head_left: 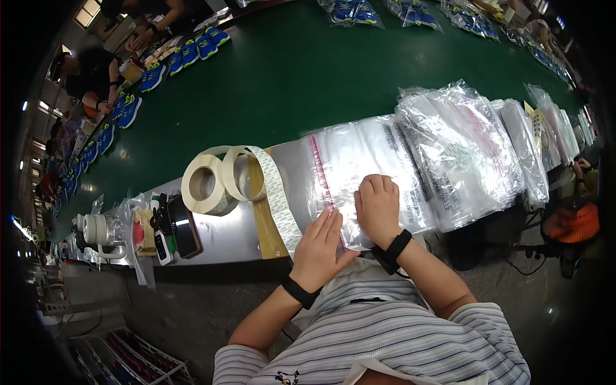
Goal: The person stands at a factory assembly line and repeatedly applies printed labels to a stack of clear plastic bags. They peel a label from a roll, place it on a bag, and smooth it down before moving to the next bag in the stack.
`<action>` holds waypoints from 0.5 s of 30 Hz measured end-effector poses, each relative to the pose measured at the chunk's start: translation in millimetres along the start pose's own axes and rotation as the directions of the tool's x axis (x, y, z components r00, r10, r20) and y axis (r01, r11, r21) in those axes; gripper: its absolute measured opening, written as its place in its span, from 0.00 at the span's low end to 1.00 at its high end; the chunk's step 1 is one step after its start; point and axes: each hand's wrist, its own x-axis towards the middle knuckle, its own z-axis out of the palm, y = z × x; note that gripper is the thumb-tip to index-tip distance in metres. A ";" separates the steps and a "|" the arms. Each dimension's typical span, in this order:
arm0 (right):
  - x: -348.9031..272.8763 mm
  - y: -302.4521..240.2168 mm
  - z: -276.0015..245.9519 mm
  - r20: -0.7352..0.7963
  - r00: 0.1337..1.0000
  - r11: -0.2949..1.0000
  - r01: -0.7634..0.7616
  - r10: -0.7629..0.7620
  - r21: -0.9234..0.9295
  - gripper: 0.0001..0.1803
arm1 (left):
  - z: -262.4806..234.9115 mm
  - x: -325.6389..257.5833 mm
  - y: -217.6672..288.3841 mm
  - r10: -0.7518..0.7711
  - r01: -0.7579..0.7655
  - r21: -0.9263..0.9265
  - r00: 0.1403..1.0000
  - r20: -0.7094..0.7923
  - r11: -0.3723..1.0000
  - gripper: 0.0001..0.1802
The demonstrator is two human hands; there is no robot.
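Your left hand [318,249] lies flat, thumb apart; right hand [378,210], grip unclear. Clear, red-striped plastic bags [362,151] beneath: likely light, limp, slippery. Pinch edge beside left hand.

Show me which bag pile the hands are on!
The flatter pile, nearest the white roll: left hand and right hand rest on it. Neither touches the others.

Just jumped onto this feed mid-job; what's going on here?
A person has both hands on the left stack of clear bags: the left hand lies by its red strip, and the right hand rests palm-down just to the right. A larger pile of bags lies further right. To the left, a label roll sits partly unwound, its loose end near the left hand. A phone lies beyond it. Shoes line the green surface ahead.
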 end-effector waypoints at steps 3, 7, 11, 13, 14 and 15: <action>1.0 16.1 -5.4 0.005 0.995 0.994 -0.096 0.096 0.045 0.08 | -2.1 -1.6 -3.7 -0.005 0.005 -0.072 1.000 0.003 0.997 0.36; 4.7 -12.1 -13.1 -0.082 0.993 0.994 0.087 -0.081 0.069 0.14 | -2.1 -3.1 -9.3 -0.021 0.020 -0.066 1.000 -0.012 0.998 0.35; -3.8 5.1 -7.9 -0.035 0.999 0.998 0.033 -0.031 0.054 0.11 | -2.8 -2.2 -0.2 -0.020 0.020 -0.009 1.000 -0.019 1.000 0.34; -6.1 23.2 -18.9 -0.045 0.997 0.994 -0.058 0.063 0.095 0.05 | -11.5 2.4 0.1 -0.053 0.054 -0.065 0.998 0.013 0.996 0.31; -7.8 31.3 -25.5 -0.039 0.990 0.969 -0.121 0.132 0.217 0.05 | -16.6 3.7 -3.8 -0.081 0.087 -0.115 0.995 0.049 0.990 0.30; -8.3 36.0 -35.4 -0.022 0.980 0.928 -0.180 0.197 0.326 0.04 | -19.7 6.7 -7.1 -0.106 0.119 -0.172 0.991 0.083 0.978 0.29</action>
